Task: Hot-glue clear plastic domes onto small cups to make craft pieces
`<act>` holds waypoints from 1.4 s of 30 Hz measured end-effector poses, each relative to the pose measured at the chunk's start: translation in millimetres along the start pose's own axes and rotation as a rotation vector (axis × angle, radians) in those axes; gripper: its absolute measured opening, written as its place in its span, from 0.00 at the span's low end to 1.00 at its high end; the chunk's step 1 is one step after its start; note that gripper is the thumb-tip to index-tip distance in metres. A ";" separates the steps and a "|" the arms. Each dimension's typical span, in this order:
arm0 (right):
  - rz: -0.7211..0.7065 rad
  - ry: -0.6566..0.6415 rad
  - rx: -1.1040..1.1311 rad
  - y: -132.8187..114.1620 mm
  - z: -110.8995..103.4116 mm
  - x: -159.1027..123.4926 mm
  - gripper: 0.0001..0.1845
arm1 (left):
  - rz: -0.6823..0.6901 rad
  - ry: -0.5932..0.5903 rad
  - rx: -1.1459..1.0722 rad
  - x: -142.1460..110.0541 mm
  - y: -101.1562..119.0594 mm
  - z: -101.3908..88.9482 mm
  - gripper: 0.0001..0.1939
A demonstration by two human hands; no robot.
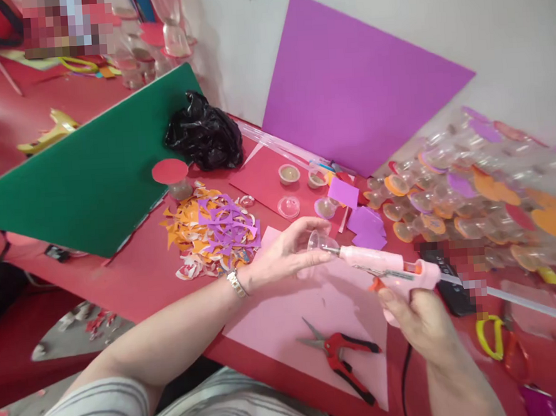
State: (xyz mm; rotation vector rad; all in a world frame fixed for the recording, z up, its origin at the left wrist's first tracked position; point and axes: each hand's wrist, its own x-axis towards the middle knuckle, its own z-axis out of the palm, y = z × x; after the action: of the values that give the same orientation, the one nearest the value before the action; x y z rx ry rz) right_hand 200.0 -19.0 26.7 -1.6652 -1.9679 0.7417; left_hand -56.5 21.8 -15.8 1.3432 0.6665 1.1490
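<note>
My left hand (292, 251) is closed around a small clear plastic cup (318, 242) above a pink sheet (308, 319). In my right hand (419, 315) is a pink hot glue gun (375, 261), with a finger at its orange trigger and a long clear glue stick (514, 295) sticking out of its back. The gun's nozzle points left into the cup; whether it touches the plastic I cannot tell. Red-handled snips (338, 352) lie partly open on the pink sheet below my hands.
Orange and purple foam scraps (213, 227) are heaped left of my hands. Behind them stand a green board (96, 162) and a black plastic bag (202, 134). Several cup pieces with coloured discs (465, 184) crowd the right side, near yellow-handled scissors (491, 338). A purple sheet (355, 84) leans on the wall.
</note>
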 end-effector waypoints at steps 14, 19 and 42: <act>-0.639 0.132 -0.126 15.5 24.0 5.9 0.09 | -0.213 0.062 0.247 -7.4 12.5 11.6 0.31; -0.654 0.107 -0.101 14.1 26.4 1.9 0.09 | -0.198 0.067 0.215 -10.3 14.1 15.1 0.30; -0.195 0.096 0.275 3.8 39.4 -9.0 0.25 | 0.153 0.076 0.277 -9.1 20.0 -0.7 0.36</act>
State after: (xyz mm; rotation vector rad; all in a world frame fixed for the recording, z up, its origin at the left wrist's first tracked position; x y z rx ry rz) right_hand 178.7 -31.7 -5.4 -1.3041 -1.8355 0.8007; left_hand -65.3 10.8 1.1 1.6133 0.8112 1.2689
